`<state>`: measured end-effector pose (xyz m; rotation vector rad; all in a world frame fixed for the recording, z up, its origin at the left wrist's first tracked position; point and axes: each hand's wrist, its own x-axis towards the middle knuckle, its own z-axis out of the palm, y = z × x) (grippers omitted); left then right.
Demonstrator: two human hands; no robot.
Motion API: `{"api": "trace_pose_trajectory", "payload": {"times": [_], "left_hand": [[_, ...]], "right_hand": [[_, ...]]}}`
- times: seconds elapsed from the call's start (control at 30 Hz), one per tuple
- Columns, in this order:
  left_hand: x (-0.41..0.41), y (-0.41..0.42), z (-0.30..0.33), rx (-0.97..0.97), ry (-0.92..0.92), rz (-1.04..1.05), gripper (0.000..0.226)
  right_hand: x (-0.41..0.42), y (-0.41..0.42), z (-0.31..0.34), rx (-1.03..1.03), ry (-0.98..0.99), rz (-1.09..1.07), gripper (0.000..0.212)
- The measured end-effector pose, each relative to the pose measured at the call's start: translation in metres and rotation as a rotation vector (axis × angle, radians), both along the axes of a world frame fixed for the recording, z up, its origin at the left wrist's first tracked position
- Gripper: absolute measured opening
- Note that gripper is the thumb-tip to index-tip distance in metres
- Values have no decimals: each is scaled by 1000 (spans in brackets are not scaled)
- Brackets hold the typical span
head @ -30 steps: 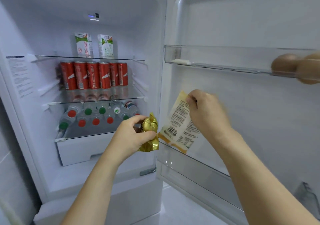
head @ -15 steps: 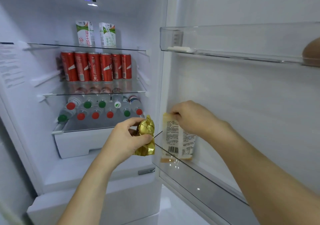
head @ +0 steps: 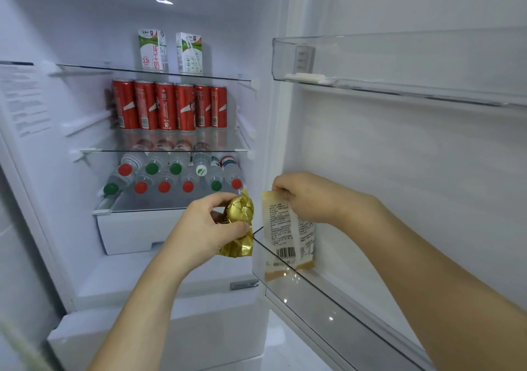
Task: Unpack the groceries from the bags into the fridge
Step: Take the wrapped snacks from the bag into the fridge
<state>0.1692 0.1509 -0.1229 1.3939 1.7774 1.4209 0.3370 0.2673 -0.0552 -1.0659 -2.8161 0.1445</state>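
The left hand (head: 199, 225) still grips the gold foil packet (head: 239, 222) before the fridge, while the right hand (head: 308, 196), pinching the white packet (head: 285, 233), has lowered it into the door bin (head: 342, 308), nearly stowed.

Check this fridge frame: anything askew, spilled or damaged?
Nothing stands out. Cans and cartons stand upright. Right hand lowers a pouch into the door bin; left hand holds a gold packet.
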Motion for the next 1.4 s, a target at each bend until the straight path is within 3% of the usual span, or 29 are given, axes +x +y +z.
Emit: {"api": "trace_pose_trajectory", "payload": {"times": [0.17,0.4,0.6,1.1,1.27,1.4], "left_hand": [[2,-1,1,-10,38,10,38],[19,-2,10,6,98,-57,38],[54,9,39,-15,293,-185,46],[101,46,41,-229,815,-473,52],[106,59,39,-361,1131,-629,65],[120,68,40,-410,1537,-727,61]], "right_hand": [[1,1,-10,162,46,69,20],[37,-10,-8,123,163,57,38],[79,-38,-16,171,278,7,46],[132,-60,-63,-160,16,-324,46],[135,-58,-80,-201,-92,-382,36],[135,-57,-85,-264,-200,-392,32]]}}
